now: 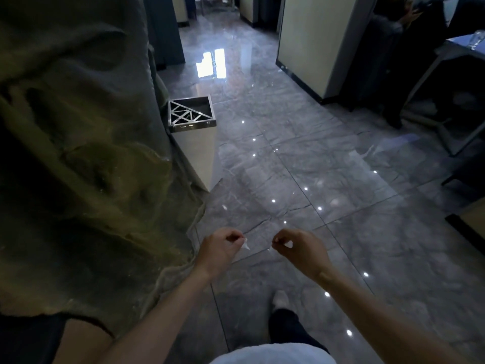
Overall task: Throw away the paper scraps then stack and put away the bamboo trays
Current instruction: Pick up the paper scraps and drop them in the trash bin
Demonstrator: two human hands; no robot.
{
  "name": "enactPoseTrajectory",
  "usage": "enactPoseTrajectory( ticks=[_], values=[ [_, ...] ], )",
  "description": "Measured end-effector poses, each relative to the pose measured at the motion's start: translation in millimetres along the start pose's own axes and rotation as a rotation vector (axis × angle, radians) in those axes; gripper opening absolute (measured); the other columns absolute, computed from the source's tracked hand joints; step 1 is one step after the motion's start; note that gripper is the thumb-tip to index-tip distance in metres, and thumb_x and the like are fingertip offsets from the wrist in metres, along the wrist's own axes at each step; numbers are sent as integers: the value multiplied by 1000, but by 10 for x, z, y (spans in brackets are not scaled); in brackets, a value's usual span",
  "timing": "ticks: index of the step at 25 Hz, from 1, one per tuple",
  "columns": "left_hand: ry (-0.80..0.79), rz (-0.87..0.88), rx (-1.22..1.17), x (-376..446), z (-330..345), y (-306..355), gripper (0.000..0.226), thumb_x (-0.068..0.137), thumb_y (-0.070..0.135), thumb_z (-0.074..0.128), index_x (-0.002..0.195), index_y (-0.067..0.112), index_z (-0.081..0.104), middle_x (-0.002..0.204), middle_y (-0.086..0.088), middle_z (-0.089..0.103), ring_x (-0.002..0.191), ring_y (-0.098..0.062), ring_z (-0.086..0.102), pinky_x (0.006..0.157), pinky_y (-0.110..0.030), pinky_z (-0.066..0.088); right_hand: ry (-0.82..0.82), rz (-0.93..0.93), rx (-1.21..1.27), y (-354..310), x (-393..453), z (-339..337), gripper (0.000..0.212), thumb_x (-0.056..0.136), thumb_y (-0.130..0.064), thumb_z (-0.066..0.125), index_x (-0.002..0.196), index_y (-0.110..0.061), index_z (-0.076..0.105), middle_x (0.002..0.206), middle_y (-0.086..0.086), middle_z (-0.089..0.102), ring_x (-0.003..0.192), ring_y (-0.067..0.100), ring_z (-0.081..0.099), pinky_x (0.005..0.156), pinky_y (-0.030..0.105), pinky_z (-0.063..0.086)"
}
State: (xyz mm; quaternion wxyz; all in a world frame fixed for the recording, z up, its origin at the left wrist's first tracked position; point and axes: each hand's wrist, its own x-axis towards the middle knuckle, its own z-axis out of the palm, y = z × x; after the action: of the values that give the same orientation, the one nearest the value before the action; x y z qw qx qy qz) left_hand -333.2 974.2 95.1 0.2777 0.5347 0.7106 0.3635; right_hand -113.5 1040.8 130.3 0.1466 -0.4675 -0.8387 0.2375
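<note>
Both of my hands are held out over the glossy grey floor. My left hand [221, 246] is closed around a small white paper scrap [246, 245] that sticks out from the fingertips. My right hand [299, 246] pinches another white paper scrap [288, 244] between thumb and fingers. A square metal trash bin [193, 119] with a patterned grid top stands ahead and to the left, against the rock-like column. No bamboo trays are in view.
A large rough rock-like column [78, 153] fills the left side. A small white scrap [224, 207] lies on the floor [341, 193] near its base. Partition walls [309, 48] and a table with chairs [446, 74] stand at the right.
</note>
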Motion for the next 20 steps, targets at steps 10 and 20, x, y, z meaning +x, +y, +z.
enactPoseTrajectory(
  ticks=[10,20],
  values=[
    [69,36,16,1897,305,286,29,78,24,75,71,50,64,74,29,66,73,8,61,65,-4,42,-37,-36,22,781,1795,-460,9,85,-30,68,92,-25,73,89,-4,74,82,12,65,74,38,54],
    [112,-28,-6,3394,374,334,20,78,28,73,79,47,66,81,27,67,74,3,62,66,-9,44,-100,-82,36,1240,3449,-840,9,86,-32,68,93,-27,71,91,-7,72,83,9,63,75,37,55]
  ],
)
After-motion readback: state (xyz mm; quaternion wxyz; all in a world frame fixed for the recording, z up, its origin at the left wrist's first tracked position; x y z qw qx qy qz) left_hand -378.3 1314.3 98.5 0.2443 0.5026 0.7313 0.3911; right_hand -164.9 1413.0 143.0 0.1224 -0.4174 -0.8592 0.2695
